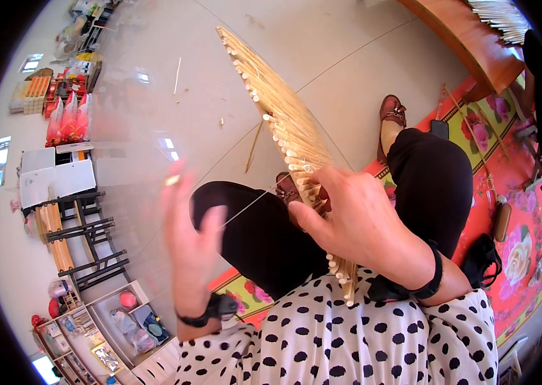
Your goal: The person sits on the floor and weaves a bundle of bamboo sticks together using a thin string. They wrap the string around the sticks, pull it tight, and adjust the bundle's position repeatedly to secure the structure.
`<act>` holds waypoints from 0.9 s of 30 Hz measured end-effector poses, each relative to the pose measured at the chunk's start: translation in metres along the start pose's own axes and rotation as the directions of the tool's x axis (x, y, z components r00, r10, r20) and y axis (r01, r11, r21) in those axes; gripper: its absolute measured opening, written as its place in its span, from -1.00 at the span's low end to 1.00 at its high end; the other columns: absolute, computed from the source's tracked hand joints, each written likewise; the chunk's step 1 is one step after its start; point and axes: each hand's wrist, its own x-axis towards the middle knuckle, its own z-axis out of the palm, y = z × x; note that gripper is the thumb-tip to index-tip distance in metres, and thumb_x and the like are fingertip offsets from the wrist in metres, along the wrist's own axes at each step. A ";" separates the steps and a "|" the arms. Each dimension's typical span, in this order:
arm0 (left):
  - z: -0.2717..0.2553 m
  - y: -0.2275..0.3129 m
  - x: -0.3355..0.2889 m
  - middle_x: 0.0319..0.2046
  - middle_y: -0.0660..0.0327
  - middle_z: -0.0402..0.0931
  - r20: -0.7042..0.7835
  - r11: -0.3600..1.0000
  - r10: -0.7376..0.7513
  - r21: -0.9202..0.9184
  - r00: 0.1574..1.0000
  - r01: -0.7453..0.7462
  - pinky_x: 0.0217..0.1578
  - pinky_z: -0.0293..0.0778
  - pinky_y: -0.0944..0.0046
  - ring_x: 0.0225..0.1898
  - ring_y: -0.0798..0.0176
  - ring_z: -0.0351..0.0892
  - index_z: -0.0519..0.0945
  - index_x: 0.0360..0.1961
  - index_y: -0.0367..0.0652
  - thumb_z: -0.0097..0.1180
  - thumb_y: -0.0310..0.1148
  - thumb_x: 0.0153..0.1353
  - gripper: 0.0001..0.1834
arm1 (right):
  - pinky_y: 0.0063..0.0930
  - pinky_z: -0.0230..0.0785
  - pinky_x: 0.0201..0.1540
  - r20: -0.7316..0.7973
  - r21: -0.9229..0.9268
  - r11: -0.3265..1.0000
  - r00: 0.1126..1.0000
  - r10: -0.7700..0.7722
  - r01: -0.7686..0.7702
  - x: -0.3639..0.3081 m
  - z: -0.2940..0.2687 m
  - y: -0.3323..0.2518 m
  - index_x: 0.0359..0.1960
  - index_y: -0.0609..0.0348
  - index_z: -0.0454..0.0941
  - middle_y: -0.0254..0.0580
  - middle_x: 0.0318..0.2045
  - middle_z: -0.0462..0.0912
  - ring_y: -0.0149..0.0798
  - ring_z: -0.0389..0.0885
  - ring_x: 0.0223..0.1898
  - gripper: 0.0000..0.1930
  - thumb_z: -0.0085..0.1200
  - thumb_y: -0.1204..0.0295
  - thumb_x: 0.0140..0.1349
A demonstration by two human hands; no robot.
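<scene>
The person sits with knees apart, and between them a long row of sticks (271, 96) slants up from the lap and out above the pale floor (354, 38). The sticks are straw-coloured and packed side by side, their round, lighter ends making a stepped edge; the near end overlaps the spotted top (348, 340).

The right hand (364, 215) grips the row at its lower part, thumb on one side and curled fingers on the other. A fine white thread (248, 206) runs from the row towards the left hand (193, 240), which is raised just off to the side over the left knee. That hand is badly blurred — its fingers and thumb look parted, but I can't tell whether it has hold of the thread. A dark band circles each wrist.

Black trousers (434, 167) cover the legs, and a reddish-brown shoe (391, 109) rests beside a red flowered mat (508, 301). Further off, a brown table (450, 38) carries a heap of whitish sticks (499, 19). A loose stick (254, 147) lies on the floor near the row — and crowded shelves (101, 330) stand over to the left.
</scene>
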 end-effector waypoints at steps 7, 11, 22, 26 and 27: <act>0.069 0.019 0.033 -0.21 0.05 0.59 0.316 0.907 -0.015 -0.395 0.949 0.145 -0.13 0.46 0.30 -0.19 0.24 0.58 0.49 -0.02 -0.35 0.15 -0.51 0.19 -0.68 | -0.17 0.49 -0.37 0.044 0.081 0.997 0.999 -0.002 -0.001 -0.007 -0.004 0.001 -0.41 0.41 0.47 0.17 -0.50 0.58 0.10 0.62 -0.45 -0.60 0.19 0.19 0.14; 0.061 -0.001 0.036 -0.52 0.33 0.54 0.334 0.771 -0.211 -0.520 0.919 0.366 -0.44 0.34 0.48 -0.50 0.51 0.41 0.61 -0.35 -0.30 0.08 -0.46 0.30 -0.87 | -0.13 0.43 -0.37 0.079 0.091 0.993 0.995 0.062 -0.069 -0.008 -0.007 0.003 -0.26 0.41 0.46 0.13 -0.45 0.54 0.14 0.57 -0.41 -0.62 0.26 0.32 0.08; 0.051 -0.024 0.037 -0.43 0.17 0.48 0.344 -0.382 -0.105 -0.880 0.933 0.281 -0.20 0.35 0.11 -0.41 0.20 0.41 0.40 -0.43 -0.09 -0.05 -0.27 0.32 -0.81 | -0.18 0.43 -0.39 0.063 0.134 0.990 0.997 0.042 -0.050 -0.010 -0.006 0.001 -0.25 0.40 0.46 0.09 -0.48 0.51 0.08 0.57 -0.42 -0.62 0.25 0.30 0.07; 0.043 -0.037 0.035 -0.44 0.21 0.48 0.379 0.107 -0.005 -0.920 0.925 0.378 -0.37 0.33 0.33 -0.44 0.33 0.41 0.40 -0.40 -0.11 -0.05 -0.38 0.27 -0.90 | -0.17 0.44 -0.39 0.109 0.131 0.988 0.992 0.066 -0.080 -0.009 -0.007 -0.001 -0.23 0.39 0.47 0.08 -0.48 0.51 0.07 0.57 -0.42 -0.61 0.23 0.28 0.08; 0.042 -0.030 0.034 -0.46 0.22 0.47 0.370 0.284 -0.067 -0.883 0.927 0.373 -0.39 0.32 0.37 -0.44 0.36 0.40 0.42 -0.38 -0.13 -0.02 -0.42 0.25 -0.94 | -0.17 0.44 -0.38 0.122 0.130 0.988 0.990 0.072 -0.088 -0.008 -0.007 -0.001 -0.21 0.40 0.46 0.08 -0.47 0.51 0.08 0.57 -0.41 -0.60 0.23 0.28 0.09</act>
